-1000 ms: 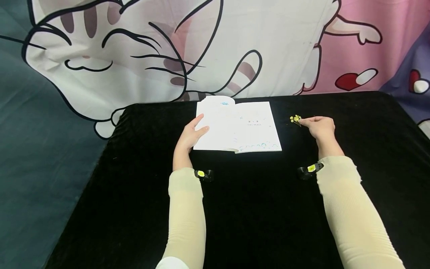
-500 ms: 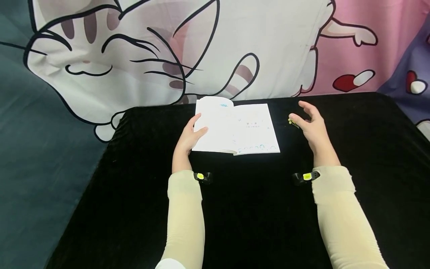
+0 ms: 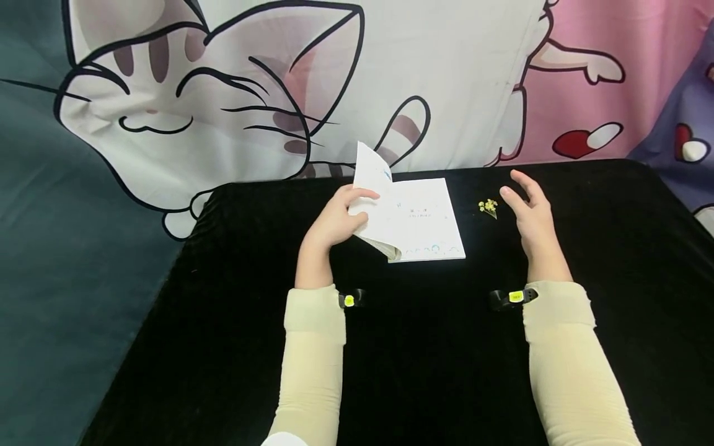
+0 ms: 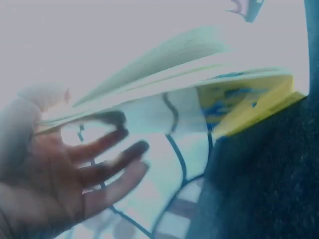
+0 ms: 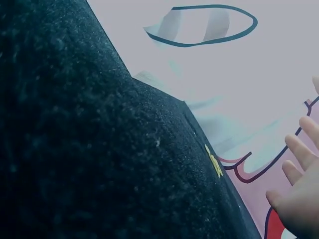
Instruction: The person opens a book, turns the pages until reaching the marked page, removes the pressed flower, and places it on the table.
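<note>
An open book [image 3: 428, 232] with white pages lies on the black-covered table in the head view. My left hand [image 3: 330, 222] grips its left half, which is lifted and tilted up toward the right. In the left wrist view the pages fan apart above the fingers [image 4: 112, 172], and part of the yellow and blue cover [image 4: 249, 107] shows underneath. To the right of the book lies a small sprig of yellow flowers [image 3: 488, 207]. Just right of that sprig my right hand [image 3: 532, 217] hovers with fingers spread, holding nothing; the right wrist view shows it apart from the flowers.
The black cloth [image 3: 435, 359] spreads over the table around both forearms. Behind its far edge hangs a curtain [image 3: 463, 80] printed with a cartoon cat. Each wrist wears a strapped camera, the left camera [image 3: 352, 299] and the right camera [image 3: 507, 298].
My right hand has let go of the yellow flowers and drawn off to the right, leaving them on the cloth. My left hand has moved right, raising the book's left half.
</note>
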`<state>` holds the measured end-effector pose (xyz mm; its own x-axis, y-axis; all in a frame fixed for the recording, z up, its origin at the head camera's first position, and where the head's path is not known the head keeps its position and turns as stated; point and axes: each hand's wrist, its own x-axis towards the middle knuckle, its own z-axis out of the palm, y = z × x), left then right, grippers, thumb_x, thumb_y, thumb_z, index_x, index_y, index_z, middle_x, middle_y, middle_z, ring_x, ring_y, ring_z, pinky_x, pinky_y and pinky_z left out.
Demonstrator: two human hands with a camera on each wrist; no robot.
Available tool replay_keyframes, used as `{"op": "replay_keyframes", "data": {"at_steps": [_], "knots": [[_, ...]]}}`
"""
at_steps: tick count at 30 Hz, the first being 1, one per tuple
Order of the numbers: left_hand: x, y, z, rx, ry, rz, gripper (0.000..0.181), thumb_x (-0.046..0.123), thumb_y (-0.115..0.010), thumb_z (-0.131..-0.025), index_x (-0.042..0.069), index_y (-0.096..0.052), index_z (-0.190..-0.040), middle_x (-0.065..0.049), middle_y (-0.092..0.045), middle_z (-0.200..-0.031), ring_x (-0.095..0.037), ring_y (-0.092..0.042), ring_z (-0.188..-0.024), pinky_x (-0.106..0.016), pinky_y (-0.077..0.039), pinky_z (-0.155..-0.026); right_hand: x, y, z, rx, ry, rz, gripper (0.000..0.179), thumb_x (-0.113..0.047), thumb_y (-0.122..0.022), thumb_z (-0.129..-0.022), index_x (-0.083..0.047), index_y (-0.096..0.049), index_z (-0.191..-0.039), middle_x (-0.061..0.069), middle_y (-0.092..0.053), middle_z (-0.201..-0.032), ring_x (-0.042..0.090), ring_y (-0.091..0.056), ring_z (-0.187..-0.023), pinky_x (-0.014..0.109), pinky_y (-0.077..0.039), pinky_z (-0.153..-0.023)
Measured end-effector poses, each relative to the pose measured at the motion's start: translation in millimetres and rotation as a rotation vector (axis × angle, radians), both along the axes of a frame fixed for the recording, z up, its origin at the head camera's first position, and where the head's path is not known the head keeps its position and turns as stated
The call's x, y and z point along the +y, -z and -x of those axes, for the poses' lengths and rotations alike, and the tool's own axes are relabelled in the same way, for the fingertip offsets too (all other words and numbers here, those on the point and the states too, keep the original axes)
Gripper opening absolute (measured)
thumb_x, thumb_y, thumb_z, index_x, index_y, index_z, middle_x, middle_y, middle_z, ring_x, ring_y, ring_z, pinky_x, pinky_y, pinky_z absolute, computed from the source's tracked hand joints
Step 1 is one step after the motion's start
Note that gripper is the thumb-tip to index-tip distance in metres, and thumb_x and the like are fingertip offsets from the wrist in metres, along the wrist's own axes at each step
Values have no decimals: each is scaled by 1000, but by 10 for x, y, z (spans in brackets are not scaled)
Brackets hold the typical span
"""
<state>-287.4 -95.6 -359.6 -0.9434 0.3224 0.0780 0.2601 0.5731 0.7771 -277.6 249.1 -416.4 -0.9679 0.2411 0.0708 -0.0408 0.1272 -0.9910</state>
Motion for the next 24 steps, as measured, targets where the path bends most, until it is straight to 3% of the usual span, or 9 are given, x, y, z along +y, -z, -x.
{"op": "replay_keyframes", "data": {"at_steps": [2, 5, 9, 12, 15, 17, 19, 22, 24], "knots": [[120, -77, -52, 46, -38, 167, 33, 16, -55, -84, 18, -63, -116, -4, -43, -135, -21, -45, -111, -35, -38, -90, -2, 10, 12, 14, 6, 32, 54, -31, -56, -92, -18, -38, -142, -1, -31, -147, 14, -21, -134, 37, -9, -111], [305, -138, -128, 77, -74, 329, 36, 34, -55, -86, 22, -59, -119, 1, -46, -133, -18, -50, -105, -38, -43, -84, -9, 18, 19, 33, 19, 68, 52, -29, -57, -92, -18, -41, -140, 0, -32, -146, 14, -21, -134, 35, -9, -111], [555, -99, -183, 173, 4, 465, 51, 36, -59, -82, 25, -47, -130, 3, -46, -133, -18, -53, -93, -36, -47, -72, -14, 28, 26, 62, 39, 134, 49, -24, -57, -93, -15, -43, -139, 2, -34, -145, 15, -22, -134, 32, -9, -111], [749, 6, -191, 266, 71, 524, 65, 32, -60, -82, 27, -32, -140, 3, -46, -136, -15, -54, -88, -31, -45, -66, -16, 41, 32, 74, 48, 170, 47, -21, -56, -93, -13, -44, -138, 3, -36, -144, 15, -23, -133, 29, -10, -110], [915, 133, -198, 310, 101, 543, 77, 32, -62, -83, 26, -19, -146, 2, -56, -125, -10, -56, -79, -26, -44, -60, -19, 49, 35, 86, 62, 182, 45, -21, -56, -93, -14, -46, -136, 4, -39, -143, 15, -26, -131, 26, -12, -109], [995, 209, -208, 276, 132, 564, 81, 37, -64, -83, 26, -16, -148, 1, -59, -120, -10, -55, -80, -25, -44, -63, -27, 48, 35, 101, 66, 196, 43, -20, -57, -93, -14, -48, -135, 5, -40, -142, 15, -28, -129, 24, -15, -108], [1034, 269, -223, 190, 165, 616, 75, 36, -65, -84, 27, -23, -146, 1, -55, -123, -14, -55, -94, -29, -46, -74, -36, 47, 38, 117, 69, 215, 42, -19, -57, -92, -14, -50, -134, 5, -42, -140, 16, -29, -128, 21, -17, -107], [1052, 336, -237, 61, 202, 728, 61, 32, -63, -87, 30, -36, -141, 0, -38, -143, -22, -37, -126, -42, -40, -93, -55, 47, 44, 134, 67, 231, 41, -17, -57, -92, -12, -50, -133, 5, -45, -137, 17, -31, -128, 18, -20, -104], [1048, 366, -242, 16, 216, 796, 55, 28, -61, -89, 32, -40, -140, 0, -28, -149, -23, -24, -135, -46, -36, -98, -65, 49, 50, 143, 65, 233, 41, -16, -57, -92, -12, -51, -132, 5, -46, -136, 18, -32, -127, 17, -22, -103]]}}
